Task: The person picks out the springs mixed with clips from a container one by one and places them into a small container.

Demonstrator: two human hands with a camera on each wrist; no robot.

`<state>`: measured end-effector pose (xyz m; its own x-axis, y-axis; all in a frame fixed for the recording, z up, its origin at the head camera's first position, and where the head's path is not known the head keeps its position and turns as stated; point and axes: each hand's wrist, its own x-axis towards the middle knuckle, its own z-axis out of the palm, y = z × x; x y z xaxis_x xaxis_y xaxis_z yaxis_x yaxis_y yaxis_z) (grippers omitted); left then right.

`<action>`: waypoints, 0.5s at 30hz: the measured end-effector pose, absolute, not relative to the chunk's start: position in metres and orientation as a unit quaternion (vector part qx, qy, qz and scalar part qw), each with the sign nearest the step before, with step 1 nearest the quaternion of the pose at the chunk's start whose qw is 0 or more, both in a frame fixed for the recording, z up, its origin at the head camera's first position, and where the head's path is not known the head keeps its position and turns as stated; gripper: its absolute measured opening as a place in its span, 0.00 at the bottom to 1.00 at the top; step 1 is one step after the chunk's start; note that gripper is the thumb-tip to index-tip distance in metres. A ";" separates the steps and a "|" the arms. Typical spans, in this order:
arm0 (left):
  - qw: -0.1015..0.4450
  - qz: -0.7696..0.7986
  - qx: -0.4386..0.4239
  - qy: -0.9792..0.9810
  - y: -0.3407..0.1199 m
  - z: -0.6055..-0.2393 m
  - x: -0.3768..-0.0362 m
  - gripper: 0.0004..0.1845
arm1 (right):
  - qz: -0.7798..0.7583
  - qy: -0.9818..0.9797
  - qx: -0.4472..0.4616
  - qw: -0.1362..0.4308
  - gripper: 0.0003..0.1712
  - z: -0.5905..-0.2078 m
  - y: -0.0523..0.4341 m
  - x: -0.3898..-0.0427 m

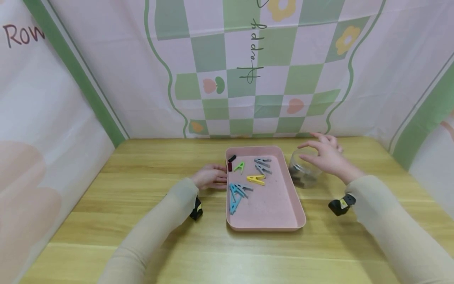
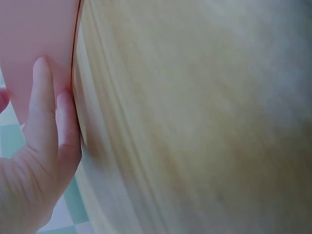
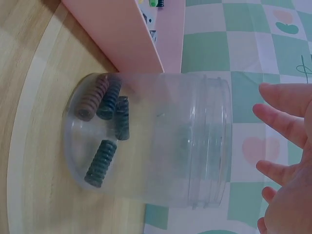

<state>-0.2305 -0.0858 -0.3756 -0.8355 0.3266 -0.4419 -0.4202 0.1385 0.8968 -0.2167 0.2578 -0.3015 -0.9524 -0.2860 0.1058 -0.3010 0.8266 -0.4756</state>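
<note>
A pink tray [image 1: 269, 213] lies mid-table and holds several small clothes pegs: green [image 1: 239, 167], yellow [image 1: 256, 180], grey [image 1: 263, 164], blue [image 1: 235, 193], plus a dark one [image 1: 231, 161] at the far left corner. My left hand [image 1: 210, 176] rests flat on the table with its straight fingers [image 2: 48, 112] touching the tray's left wall [image 2: 34, 44]. My right hand [image 1: 324, 154] hovers open just over a clear plastic jar [image 1: 302, 170], fingers spread [image 3: 285, 114], not gripping it. The jar [image 3: 151, 139] stands upright to the right of the tray and holds several dark ridged springs [image 3: 105, 105].
The wooden table [image 1: 149, 169] is walled in on three sides by a checked green and pink cloth backdrop [image 1: 248, 71]. Black wrist cameras [image 1: 341, 204] sit on both forearms. The tray wall [image 3: 122, 39] stands close beside the jar.
</note>
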 end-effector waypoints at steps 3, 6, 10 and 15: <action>0.284 0.655 -0.034 0.699 -0.086 -0.376 -0.231 0.23 | 0.251 -0.956 0.154 0.014 0.22 -0.301 0.256 -0.218; 0.283 0.655 -0.035 0.700 -0.086 -0.376 -0.230 0.23 | 0.251 -0.955 0.154 0.014 0.22 -0.302 0.255 -0.219; 0.283 0.655 -0.034 0.700 -0.086 -0.376 -0.230 0.23 | 0.253 -0.955 0.156 0.012 0.22 -0.300 0.252 -0.219; 0.282 0.658 -0.036 0.698 -0.086 -0.377 -0.230 0.23 | 0.258 -0.953 0.161 0.012 0.21 -0.295 0.245 -0.218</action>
